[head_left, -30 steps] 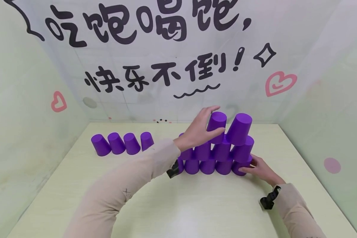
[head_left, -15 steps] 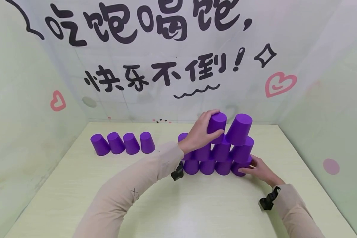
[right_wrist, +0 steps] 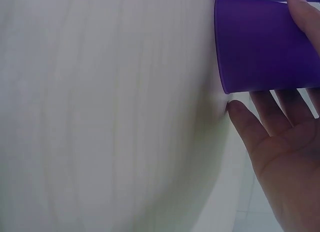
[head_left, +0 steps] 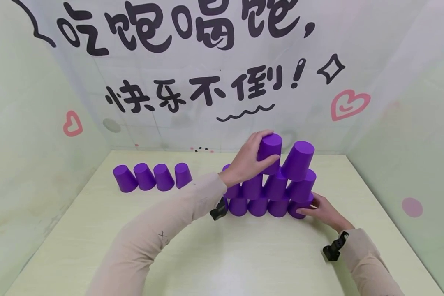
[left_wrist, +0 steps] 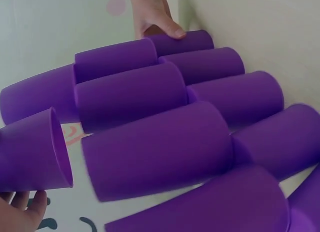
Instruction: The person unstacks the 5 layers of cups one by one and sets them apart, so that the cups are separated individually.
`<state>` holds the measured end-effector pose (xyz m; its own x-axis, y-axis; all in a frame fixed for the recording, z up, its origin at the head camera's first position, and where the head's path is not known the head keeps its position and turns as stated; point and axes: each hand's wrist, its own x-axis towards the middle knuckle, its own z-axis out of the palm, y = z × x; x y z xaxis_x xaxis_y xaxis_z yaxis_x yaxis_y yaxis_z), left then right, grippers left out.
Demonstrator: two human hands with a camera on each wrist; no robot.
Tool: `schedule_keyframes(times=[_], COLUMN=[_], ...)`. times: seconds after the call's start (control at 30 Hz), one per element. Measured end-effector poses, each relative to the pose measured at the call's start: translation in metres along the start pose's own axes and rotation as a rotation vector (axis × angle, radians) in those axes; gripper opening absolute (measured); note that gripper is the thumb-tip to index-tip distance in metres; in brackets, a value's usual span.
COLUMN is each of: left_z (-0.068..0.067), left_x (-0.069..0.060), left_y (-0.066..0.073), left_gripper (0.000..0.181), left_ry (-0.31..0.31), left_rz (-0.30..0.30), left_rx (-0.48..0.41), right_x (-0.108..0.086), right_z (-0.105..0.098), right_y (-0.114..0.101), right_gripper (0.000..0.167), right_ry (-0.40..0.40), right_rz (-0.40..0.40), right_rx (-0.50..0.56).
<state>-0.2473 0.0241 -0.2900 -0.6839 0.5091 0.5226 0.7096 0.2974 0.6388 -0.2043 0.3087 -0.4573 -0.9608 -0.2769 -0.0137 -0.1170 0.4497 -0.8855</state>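
My left hand [head_left: 246, 161] holds an upside-down purple cup [head_left: 270, 153] over the second row of a stack of purple cups. In the left wrist view, a gap shows between the rim of this held cup [left_wrist: 30, 152] and the cups nearest it. Beside it, another upside-down cup [head_left: 299, 160] stands alone on that row. My right hand [head_left: 326, 213] rests around the bottom right cup [head_left: 295, 209], its thumb on the front and its fingers at the side. In the right wrist view, the fingers [right_wrist: 272, 112] pass behind that cup. My left forearm partly hides the stack's left end.
Several upside-down purple cups [head_left: 144, 176] stand in a row on the table's left [head_left: 77, 213]. A wall [head_left: 170, 135] with black lettering rises behind the table, and side walls stand left and right. Black wrist cameras [head_left: 333, 248] stick out from the sleeves.
The cup in my left hand dropped onto or close to the second row half a second ago, and now sits slightly higher. My right hand has stayed at the bottom right cup.
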Motion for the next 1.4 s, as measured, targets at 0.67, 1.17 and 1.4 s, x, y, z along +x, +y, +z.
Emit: schedule_keyframes(times=[0.67, 1.17, 1.4], left_z=[-0.083, -0.147, -0.171], left_x=[-0.033, -0.102, -0.129], left_y=[-0.001, -0.035, -0.059], left_gripper=[0.059, 0.063, 0.063], left_ry=[0.001, 0.020, 0.092], left_rz=[-0.001, -0.207, -0.250], left_rx=[-0.017, 0.134, 0.204], right_x=[0.000, 0.001, 0.000], right_z=[0.001, 0.001, 0.001], right_y=[0.002, -0.002, 0.000], right_gripper=[0.063, 0.061, 0.061], right_ry=[0.016, -0.005, 0.010], right_rz=[0.011, -0.002, 0.010], right_rx=[-0.013, -0.015, -0.002])
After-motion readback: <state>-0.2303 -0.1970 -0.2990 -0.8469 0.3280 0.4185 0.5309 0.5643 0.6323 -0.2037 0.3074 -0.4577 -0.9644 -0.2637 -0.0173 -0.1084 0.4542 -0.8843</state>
